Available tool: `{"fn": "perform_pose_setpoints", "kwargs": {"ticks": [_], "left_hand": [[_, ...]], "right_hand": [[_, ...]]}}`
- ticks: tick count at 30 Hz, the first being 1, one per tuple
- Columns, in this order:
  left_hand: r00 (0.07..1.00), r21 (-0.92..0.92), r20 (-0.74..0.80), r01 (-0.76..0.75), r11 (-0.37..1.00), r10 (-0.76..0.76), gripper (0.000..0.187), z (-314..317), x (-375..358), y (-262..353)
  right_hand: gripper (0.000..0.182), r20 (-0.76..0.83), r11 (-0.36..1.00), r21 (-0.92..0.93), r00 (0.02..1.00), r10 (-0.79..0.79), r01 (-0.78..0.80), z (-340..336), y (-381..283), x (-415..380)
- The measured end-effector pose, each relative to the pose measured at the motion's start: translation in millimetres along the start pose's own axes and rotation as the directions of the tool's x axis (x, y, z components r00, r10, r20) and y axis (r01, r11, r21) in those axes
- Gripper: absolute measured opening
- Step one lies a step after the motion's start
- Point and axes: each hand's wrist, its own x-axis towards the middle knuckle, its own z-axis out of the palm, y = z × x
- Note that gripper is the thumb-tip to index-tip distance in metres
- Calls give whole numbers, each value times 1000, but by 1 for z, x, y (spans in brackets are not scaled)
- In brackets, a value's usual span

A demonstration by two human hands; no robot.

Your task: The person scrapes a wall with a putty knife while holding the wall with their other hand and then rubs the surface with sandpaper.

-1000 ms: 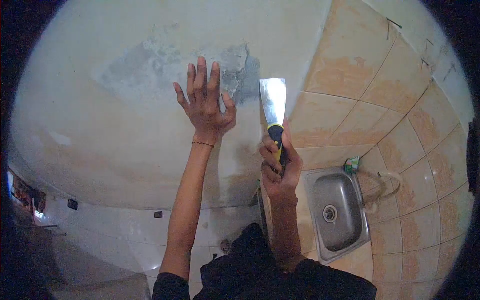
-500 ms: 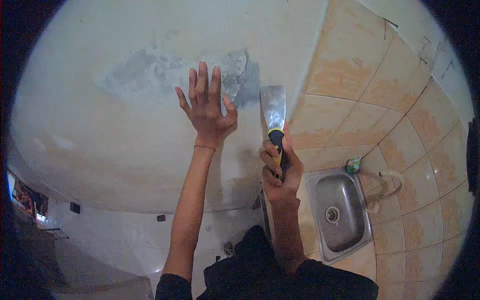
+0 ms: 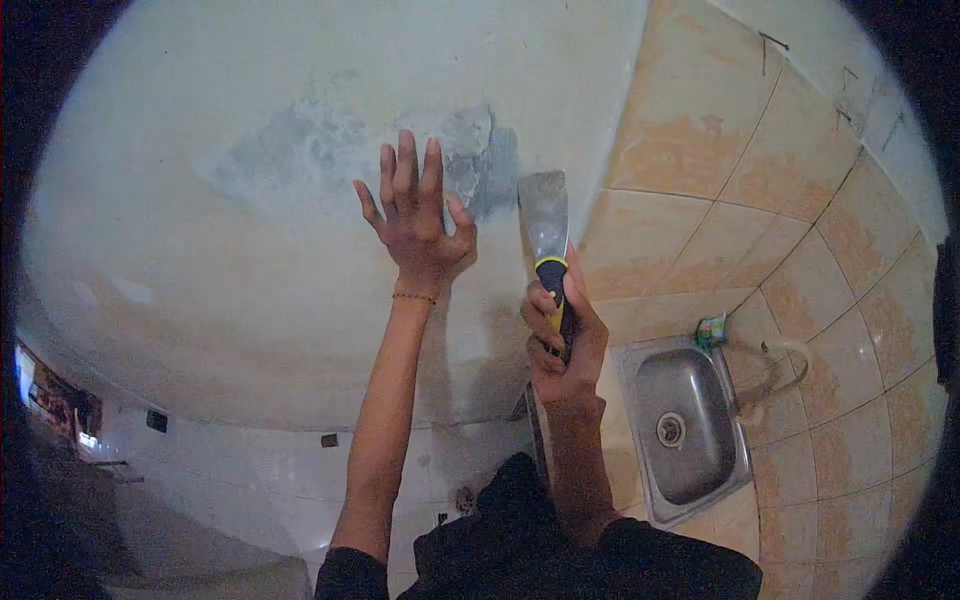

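The left hand (image 3: 415,222), fingers spread, lies flat against the pale wall (image 3: 200,250) beside a grey scraped patch (image 3: 300,150). The right hand (image 3: 560,335) grips a putty knife (image 3: 546,225), blade apparently touching the wall near the patch's edge.

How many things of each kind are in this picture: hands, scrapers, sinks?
Hands: 2, the left hand flat on the wall, the right hand gripping the tool
Scraper: 1
Sink: 1
Total: 4
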Motion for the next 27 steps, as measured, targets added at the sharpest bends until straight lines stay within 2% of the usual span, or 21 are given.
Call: {"fn": "perform_pose_setpoints", "kwargs": {"ticks": [5,11,17,27], "left_hand": [[1000,0,1,2,1000,-2,67,-2,0,2],[1000,11,13,-3,1000,3,69,-2,-2,1],[1000,20,6,-2,1000,2,70,-2,0,2],[1000,4,-10,-4,1000,4,67,0,-1,0]], "right_hand": [[59,12,1000,0,1000,-4,4,5,-1,5],[58,-49,998,-43,998,-44,42,6,-1,5],[58,-20,999,-33,1000,-7,7,-2,-3,-1],[58,-57,995,-94,998,-28,23,9,-7,2]]}}
